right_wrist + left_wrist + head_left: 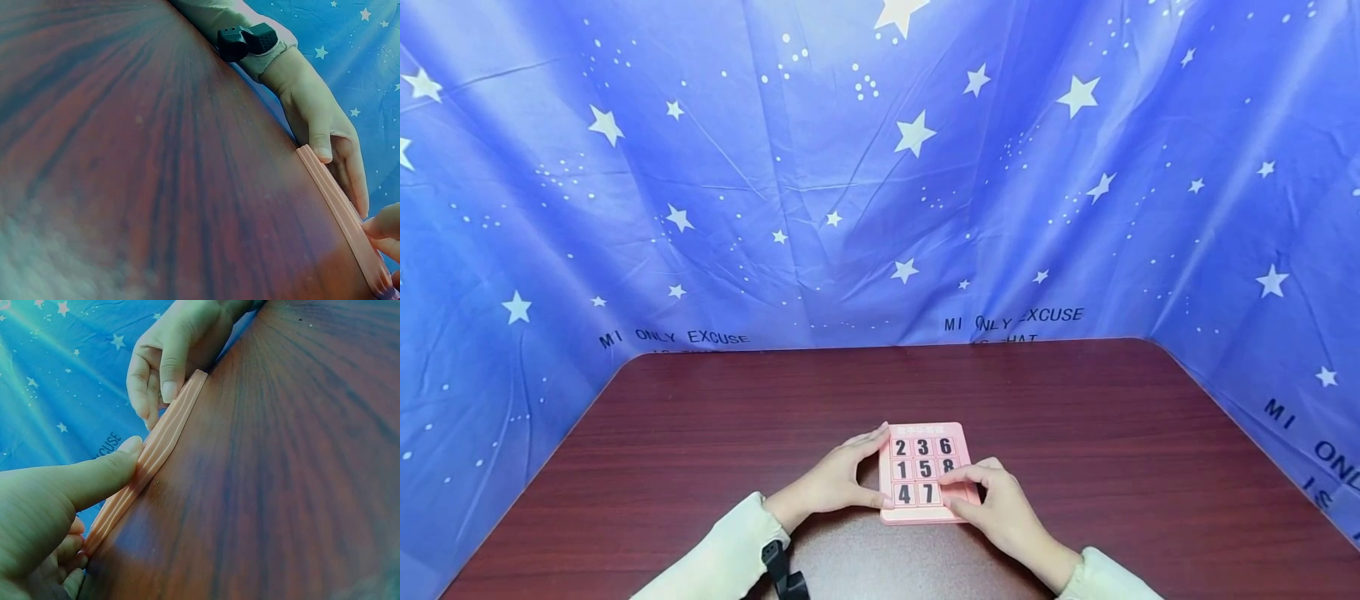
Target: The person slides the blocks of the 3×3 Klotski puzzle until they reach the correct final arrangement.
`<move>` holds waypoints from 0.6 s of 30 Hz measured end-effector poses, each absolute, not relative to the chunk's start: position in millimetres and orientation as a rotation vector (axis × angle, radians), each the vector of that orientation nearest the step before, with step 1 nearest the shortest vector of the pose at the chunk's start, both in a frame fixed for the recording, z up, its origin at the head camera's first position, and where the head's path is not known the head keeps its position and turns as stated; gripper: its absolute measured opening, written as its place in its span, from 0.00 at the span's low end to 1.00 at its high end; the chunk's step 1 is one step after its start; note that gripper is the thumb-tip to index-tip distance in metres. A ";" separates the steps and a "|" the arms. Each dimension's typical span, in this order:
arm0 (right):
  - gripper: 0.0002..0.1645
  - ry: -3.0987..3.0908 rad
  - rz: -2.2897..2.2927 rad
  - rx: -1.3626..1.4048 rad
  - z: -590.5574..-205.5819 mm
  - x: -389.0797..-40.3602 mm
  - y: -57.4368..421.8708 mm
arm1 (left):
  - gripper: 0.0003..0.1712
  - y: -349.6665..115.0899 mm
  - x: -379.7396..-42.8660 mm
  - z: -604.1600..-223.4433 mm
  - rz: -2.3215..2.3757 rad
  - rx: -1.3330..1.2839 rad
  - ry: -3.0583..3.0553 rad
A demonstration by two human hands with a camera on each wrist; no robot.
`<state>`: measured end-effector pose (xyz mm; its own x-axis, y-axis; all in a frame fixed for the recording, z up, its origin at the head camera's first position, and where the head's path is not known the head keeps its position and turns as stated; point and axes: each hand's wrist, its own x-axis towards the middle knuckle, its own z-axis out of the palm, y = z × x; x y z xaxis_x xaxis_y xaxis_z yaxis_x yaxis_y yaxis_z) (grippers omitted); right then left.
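Note:
A pink sliding number puzzle lies on the table, black numerals on its square tiles. Its rows read 2 3 6, then 1 5 8, then 4 7, with the lower right spot partly covered. My left hand holds the puzzle's left side, thumb at the near corner and fingers along the far part. Over the lower right of the face, my right hand touches with index finger and thumb, just right of the 7 and below the 8. The left wrist view shows the puzzle's ridged edge beside the left thumb.
The dark red wood-grain table has rounded far corners. Blue curtains with white stars hang behind it and along both sides. A black strapped device sits at the left sleeve's cuff.

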<state>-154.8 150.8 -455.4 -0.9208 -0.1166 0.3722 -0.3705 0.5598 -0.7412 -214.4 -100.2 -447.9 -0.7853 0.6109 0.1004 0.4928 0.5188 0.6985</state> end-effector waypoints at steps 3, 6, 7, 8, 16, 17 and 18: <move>0.15 -2.494 1.270 0.453 -455.4 -156.2 153.1 | 0.57 -100.1 -213.9 -447.3 1.121 0.949 2.596; 0.14 -2.478 1.259 0.492 -453.7 -159.0 157.0 | 0.57 -99.7 -213.2 -446.7 1.120 0.949 2.596; 0.14 -2.479 1.260 0.493 -452.9 -160.0 158.3 | 0.57 -99.7 -213.1 -446.7 1.119 0.948 2.595; 0.15 -2.481 1.260 0.494 -452.1 -161.4 159.8 | 0.57 -99.7 -213.0 -446.8 1.117 0.947 2.595; 0.14 -2.506 1.193 0.459 -450.4 -177.0 169.7 | 0.57 -99.9 -213.9 -446.5 1.106 0.974 2.614; 0.14 -2.506 1.192 0.451 -450.4 -178.8 170.4 | 0.57 -100.0 -214.0 -446.3 1.107 0.978 2.614; 0.14 -2.509 1.191 0.441 -450.3 -180.2 171.1 | 0.57 -99.9 -214.1 -446.3 1.108 0.979 2.613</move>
<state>-180.2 171.1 -450.3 -0.8984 -0.1356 0.4178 -0.4094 0.6030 -0.6847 -214.1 -99.9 -446.3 -0.7787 0.6161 0.1190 0.5139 0.5173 0.6843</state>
